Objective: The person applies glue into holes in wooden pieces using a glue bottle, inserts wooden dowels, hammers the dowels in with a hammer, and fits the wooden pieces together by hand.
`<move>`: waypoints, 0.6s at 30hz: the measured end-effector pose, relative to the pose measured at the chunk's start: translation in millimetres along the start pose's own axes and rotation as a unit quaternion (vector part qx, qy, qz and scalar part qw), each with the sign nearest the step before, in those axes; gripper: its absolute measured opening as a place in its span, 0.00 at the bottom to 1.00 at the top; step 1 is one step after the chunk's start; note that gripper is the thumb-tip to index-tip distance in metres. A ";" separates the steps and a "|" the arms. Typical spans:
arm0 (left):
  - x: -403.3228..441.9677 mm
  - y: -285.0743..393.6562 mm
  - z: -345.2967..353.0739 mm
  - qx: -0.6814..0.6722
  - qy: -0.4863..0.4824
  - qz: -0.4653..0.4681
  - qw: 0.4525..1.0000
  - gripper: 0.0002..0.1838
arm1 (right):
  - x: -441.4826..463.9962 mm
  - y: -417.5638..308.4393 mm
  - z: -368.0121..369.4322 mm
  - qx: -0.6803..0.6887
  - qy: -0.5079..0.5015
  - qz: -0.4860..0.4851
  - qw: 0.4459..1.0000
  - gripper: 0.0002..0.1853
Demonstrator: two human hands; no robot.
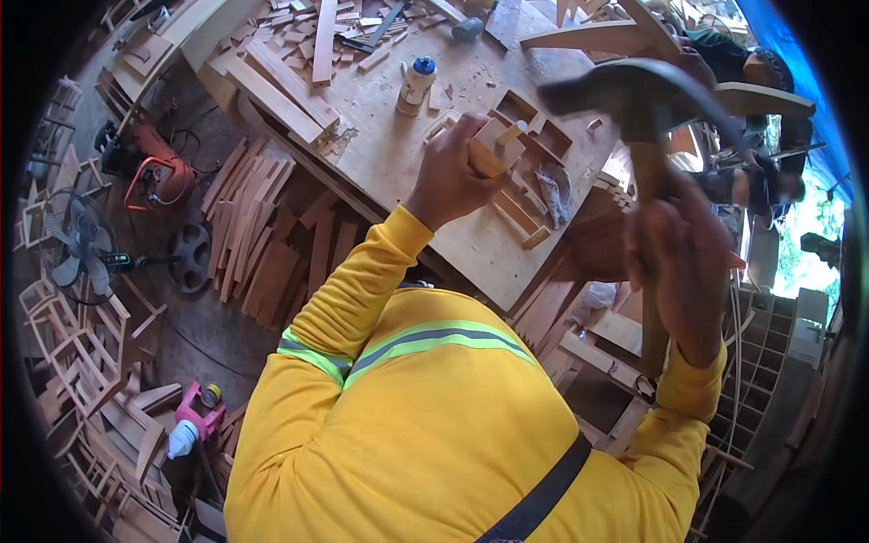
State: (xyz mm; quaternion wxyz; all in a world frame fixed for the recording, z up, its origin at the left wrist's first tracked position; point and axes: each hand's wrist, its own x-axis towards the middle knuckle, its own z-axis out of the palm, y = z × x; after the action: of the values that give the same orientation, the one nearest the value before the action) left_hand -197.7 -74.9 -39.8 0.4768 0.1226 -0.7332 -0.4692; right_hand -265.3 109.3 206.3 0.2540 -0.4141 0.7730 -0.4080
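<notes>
My left hand is wrapped round a small wooden block above the workbench. A pale peg stands out of the block's upper end. On the right, my right hand grips the wooden handle of a claw hammer, raised with its head up and slightly blurred. Just beyond my left hand lies a wooden tray with compartments, with a clear plastic bag in its near part. A bottle with a blue cap stands left of the tray.
Wood offcuts and long boards lie on the bench's far left. Stacked planks lean below it. A fan and an orange machine are on the left. Another person's arm shows at the upper right.
</notes>
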 end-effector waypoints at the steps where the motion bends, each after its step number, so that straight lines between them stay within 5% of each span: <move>1: -2.1 0.8 0.1 0.001 0.001 -0.004 1.000 0.26 | 1.9 3.1 0.4 -0.035 -0.043 0.030 0.998 0.26; 10: 0.8 2.9 1.8 -0.010 -0.005 -0.010 1.000 0.25 | -10.5 -7.7 -18.7 0.040 0.129 -0.059 0.989 0.29; 14: 3.9 3.6 0.5 -0.015 0.002 -0.004 1.000 0.25 | -10.6 21.8 4.8 0.231 0.113 -0.005 0.966 0.31; 18: 3.4 1.8 0.1 -0.017 -0.002 -0.003 1.000 0.25 | -8.9 26.7 2.1 -0.021 0.015 0.001 1.000 0.35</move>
State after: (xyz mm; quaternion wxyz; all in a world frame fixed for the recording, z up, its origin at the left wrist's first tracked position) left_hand -199.1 -76.1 -36.4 0.4756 0.1154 -0.7260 -0.4831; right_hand -270.6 124.6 183.2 0.2340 -0.4125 0.7854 -0.3979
